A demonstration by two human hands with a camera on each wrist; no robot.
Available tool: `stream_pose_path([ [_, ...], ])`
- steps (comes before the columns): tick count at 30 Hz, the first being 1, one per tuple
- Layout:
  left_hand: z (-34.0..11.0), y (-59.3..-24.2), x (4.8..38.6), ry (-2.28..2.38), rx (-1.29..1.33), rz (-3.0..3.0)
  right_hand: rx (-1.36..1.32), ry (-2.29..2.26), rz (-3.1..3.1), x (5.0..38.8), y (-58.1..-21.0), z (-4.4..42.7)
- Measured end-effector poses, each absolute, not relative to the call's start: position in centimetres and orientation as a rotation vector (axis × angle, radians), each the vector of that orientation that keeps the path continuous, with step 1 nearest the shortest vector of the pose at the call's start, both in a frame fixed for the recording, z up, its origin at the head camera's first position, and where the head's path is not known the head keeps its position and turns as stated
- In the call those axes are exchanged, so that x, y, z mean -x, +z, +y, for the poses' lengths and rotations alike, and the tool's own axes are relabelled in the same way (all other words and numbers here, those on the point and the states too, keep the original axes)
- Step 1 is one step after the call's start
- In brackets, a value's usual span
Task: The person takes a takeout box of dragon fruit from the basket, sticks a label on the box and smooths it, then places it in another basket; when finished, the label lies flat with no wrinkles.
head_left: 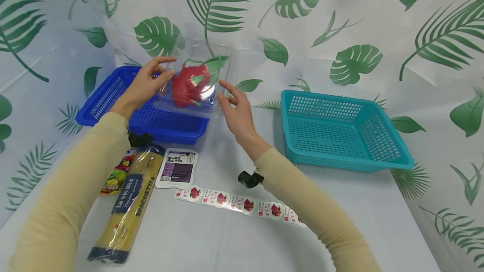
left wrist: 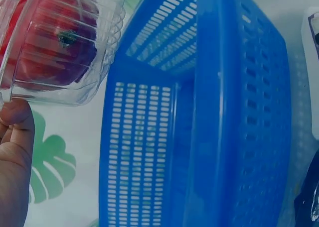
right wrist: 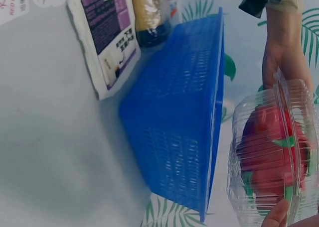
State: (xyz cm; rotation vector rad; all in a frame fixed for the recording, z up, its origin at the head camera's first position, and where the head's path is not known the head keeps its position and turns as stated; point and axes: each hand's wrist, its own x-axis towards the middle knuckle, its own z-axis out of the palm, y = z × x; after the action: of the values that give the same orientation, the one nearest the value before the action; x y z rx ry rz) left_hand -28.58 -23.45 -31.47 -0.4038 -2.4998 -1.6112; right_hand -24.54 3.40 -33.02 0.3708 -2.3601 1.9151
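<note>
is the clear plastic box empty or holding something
Not empty: all three views show a red dragon fruit inside the clear plastic box.

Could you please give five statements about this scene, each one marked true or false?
1. The left hand and right hand hold the clear container. True.
2. A red fruit is inside it. True.
3. In the head view, the rightmost basket is blue. False: it is the turquoise basket.
4. The spaghetti pack lies beside the white packet. True.
5. The sticker strip lies inside a basket. False: the sticker strip lies on the table.

Booth-like workspace, leaf-print sheeting (head_left: 295,37) around
</note>
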Motion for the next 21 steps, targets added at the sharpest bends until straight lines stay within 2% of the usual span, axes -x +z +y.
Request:
stream_pose_path([
  [21, -20.3, -32.6, 28.9, -1.688, 0.445, -2.489, -0.242, 1.977, -2.341, 23.3, -33.6, 6.0],
])
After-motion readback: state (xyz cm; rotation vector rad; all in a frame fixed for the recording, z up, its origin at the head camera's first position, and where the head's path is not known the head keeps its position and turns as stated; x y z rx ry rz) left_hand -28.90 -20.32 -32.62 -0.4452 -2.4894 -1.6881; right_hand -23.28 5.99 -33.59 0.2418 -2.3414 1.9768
